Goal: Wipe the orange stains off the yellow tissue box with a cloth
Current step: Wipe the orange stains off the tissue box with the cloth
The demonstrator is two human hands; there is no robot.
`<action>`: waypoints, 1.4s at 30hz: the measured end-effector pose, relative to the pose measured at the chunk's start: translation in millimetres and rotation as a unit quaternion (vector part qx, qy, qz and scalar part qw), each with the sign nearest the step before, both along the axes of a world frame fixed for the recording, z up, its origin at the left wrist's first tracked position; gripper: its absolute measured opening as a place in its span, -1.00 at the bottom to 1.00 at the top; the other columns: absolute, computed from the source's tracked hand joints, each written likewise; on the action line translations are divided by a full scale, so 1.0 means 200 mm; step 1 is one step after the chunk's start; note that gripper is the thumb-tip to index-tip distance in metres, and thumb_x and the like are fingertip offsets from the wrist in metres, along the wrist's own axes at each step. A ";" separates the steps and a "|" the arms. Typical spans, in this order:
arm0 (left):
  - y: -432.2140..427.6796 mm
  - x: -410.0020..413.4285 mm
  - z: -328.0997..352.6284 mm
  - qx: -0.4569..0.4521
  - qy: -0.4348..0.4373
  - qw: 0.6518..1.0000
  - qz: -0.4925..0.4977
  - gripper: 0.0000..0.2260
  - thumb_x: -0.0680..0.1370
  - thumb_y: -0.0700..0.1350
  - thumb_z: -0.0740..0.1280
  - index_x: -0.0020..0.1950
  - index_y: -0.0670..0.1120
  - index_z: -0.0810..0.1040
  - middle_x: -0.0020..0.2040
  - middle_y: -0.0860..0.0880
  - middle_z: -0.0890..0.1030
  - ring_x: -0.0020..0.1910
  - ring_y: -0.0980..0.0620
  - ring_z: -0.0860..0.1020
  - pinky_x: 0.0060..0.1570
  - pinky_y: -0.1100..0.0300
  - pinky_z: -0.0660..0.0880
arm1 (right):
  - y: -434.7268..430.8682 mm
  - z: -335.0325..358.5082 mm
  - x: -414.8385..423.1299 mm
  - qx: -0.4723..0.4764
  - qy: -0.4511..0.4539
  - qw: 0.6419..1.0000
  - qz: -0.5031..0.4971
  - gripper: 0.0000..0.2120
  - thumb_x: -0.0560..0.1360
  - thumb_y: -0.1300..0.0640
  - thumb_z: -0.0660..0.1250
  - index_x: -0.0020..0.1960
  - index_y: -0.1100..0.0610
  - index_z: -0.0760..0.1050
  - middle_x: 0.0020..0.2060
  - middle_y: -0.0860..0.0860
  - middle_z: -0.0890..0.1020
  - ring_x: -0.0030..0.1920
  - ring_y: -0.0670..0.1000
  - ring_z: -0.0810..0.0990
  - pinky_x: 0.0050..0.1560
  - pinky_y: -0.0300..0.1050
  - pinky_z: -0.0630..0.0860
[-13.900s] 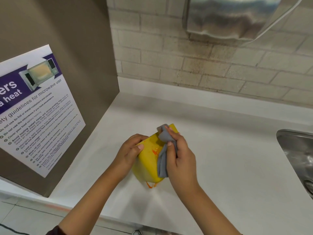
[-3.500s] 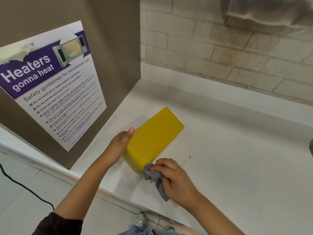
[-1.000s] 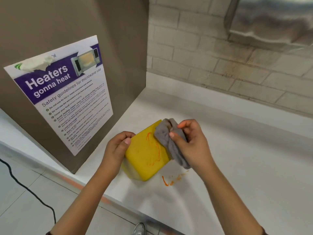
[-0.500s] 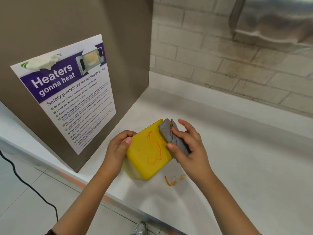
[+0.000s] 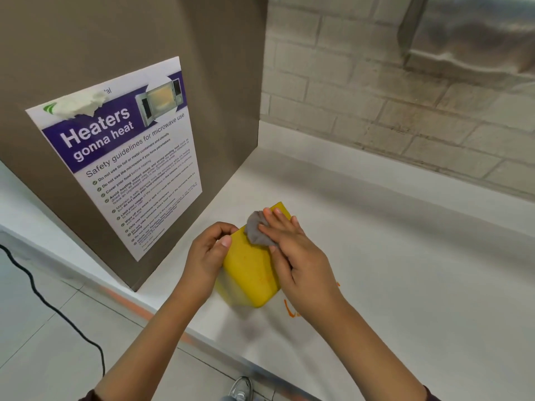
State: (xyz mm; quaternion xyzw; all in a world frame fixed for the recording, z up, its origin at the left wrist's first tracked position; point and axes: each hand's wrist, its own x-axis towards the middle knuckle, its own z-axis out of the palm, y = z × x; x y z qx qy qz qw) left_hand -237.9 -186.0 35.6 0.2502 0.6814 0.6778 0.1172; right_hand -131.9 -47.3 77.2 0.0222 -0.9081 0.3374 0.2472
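The yellow tissue box (image 5: 249, 270) stands tilted on the white counter, near its front edge. My left hand (image 5: 207, 256) grips the box's left side, thumb on the top face. My right hand (image 5: 292, 256) lies flat over the box's far half and presses a bunched grey cloth (image 5: 257, 231) onto it. The bare part of the top face looks almost plain yellow, with only faint orange traces. Whatever is under my right hand and the cloth is hidden.
Orange marks (image 5: 291, 311) lie on the counter (image 5: 405, 256) just right of the box, partly under my right wrist. A brown panel with a microwave safety poster (image 5: 121, 154) rises at the left. Brick wall and a steel fixture (image 5: 474, 33) are behind. Black cable (image 5: 43, 302) on the floor.
My right hand has come down from the box's far corner and now presses the cloth flat on the top face. The orange scribble seen there before is mostly gone or covered.
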 end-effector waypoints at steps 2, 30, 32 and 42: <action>0.00 0.00 -0.01 0.001 -0.001 1.000 0.000 -0.45 0.25 0.41 0.26 -0.14 -0.07 0.53 -0.21 -0.06 0.56 -0.22 0.12 0.51 -0.25 0.33 0.43 | 0.03 -0.04 0.04 -0.021 0.010 1.000 0.005 -0.67 0.55 0.31 0.17 0.29 0.16 0.46 0.34 -0.02 0.41 0.44 -0.12 0.22 0.47 -0.16 0.05; 0.05 0.01 0.01 0.040 -0.020 0.999 0.024 -0.66 0.30 0.17 0.18 -0.22 -0.08 0.50 -0.28 -0.03 0.56 -0.30 0.16 0.53 -0.29 0.34 0.45 | -0.01 -0.07 0.10 -0.051 0.007 0.994 0.092 -0.72 0.56 0.24 0.14 0.23 0.10 0.46 0.34 -0.03 0.41 0.46 -0.07 0.21 0.48 -0.12 -0.02; 0.05 0.01 0.00 0.039 -0.017 0.999 0.029 -0.67 0.29 0.19 0.18 -0.22 -0.04 0.50 -0.27 -0.01 0.56 -0.31 0.22 0.52 -0.31 0.38 0.44 | 0.08 -0.07 0.12 -0.080 0.003 0.994 0.069 -0.74 0.56 0.28 0.17 0.19 0.10 0.49 0.31 -0.01 0.44 0.45 -0.07 0.23 0.48 -0.12 -0.01; 0.04 -0.03 -0.01 0.038 -0.041 0.998 0.019 -0.66 0.27 0.19 0.17 -0.22 -0.04 0.49 -0.36 0.11 0.63 -0.34 0.24 0.53 -0.33 0.41 0.44 | -0.04 -0.02 0.01 -0.085 -0.009 0.995 0.057 -0.73 0.56 0.25 0.15 0.20 0.16 0.51 0.32 -0.02 0.41 0.46 -0.10 0.17 0.48 -0.19 -0.08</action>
